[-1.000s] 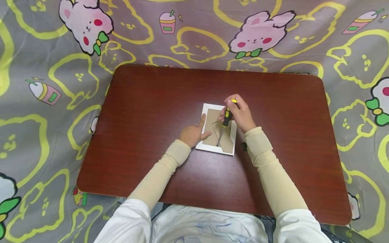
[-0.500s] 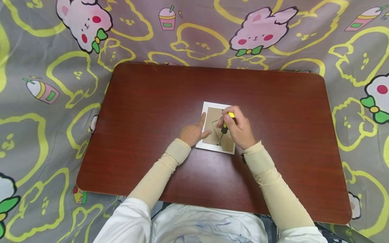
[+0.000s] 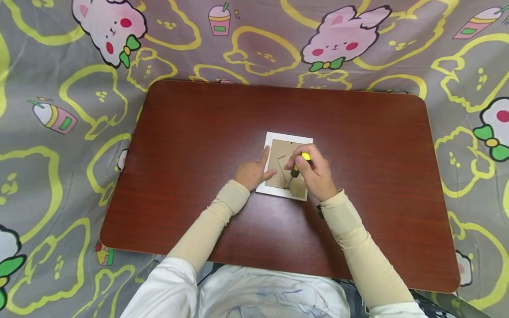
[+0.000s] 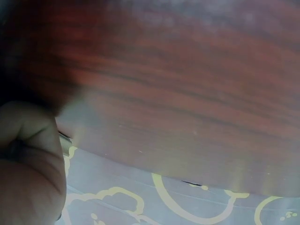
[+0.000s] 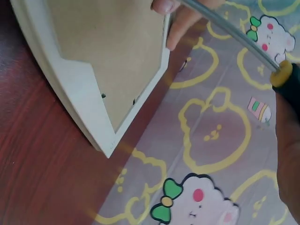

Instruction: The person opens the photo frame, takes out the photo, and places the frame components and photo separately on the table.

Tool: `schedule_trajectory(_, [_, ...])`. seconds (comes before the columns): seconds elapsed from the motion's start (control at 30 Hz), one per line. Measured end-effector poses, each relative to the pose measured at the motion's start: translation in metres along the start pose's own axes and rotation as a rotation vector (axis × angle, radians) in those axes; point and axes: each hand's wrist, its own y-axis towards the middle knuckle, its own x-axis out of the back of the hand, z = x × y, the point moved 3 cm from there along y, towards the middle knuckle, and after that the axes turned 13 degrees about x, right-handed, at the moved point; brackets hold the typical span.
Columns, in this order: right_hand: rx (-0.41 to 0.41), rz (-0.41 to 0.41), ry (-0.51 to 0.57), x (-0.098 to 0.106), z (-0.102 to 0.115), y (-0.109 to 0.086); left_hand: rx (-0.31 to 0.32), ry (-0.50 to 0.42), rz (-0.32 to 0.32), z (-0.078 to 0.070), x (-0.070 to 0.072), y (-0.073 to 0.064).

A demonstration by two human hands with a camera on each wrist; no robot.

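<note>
A white picture frame (image 3: 274, 191) lies on the table with its brown backing board (image 3: 281, 148) facing up. My left hand (image 3: 251, 174) rests on the frame's left side, index finger along the rim and thumb straight over the board. In my right hand (image 3: 317, 176) I grip a screwdriver (image 3: 294, 172) by its black and yellow handle. Its metal shaft (image 5: 229, 30) slants down to the board's near edge in the head view. Small dark tabs (image 5: 103, 95) show along the board's edge in the right wrist view. The left wrist view shows only part of the left hand (image 4: 33, 164).
The reddish-brown table (image 3: 191, 132) reaches well past the frame on both sides. A patterned cloth (image 3: 262, 39) hangs behind and beside it. A small black item (image 3: 320, 211) sits at the right cuff.
My right hand has come down and towards me, and the screwdriver handle now sits lower. The tip has stayed near the board's near edge. My left hand has kept its place.
</note>
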Motion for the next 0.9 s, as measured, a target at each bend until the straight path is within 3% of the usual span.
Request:
schedule_trajectory(0.1, [-0.073,0.004,0.083,0.007,-0.013,0.012,-0.001,-0.001,0.001,0.001,0.000,0.001])
schedule_trajectory(0.3, [-0.358,-0.055,0.246,0.021,-0.049,0.031,-0.009,0.009,-0.014,0.002,-0.001,0.002])
schedule_trajectory(0.4, [-0.434,-0.080,0.269,0.024,-0.057,0.033,-0.017,0.015,-0.014,0.001,-0.001,0.001])
schedule_trajectory(0.5, [-0.424,-0.070,0.245,0.022,-0.054,0.033,-0.025,0.017,-0.013,0.000,-0.001,0.002])
schedule_trajectory(0.9, [-0.214,-0.022,0.088,0.003,-0.018,0.017,-0.031,0.016,-0.032,-0.001,0.002,0.000])
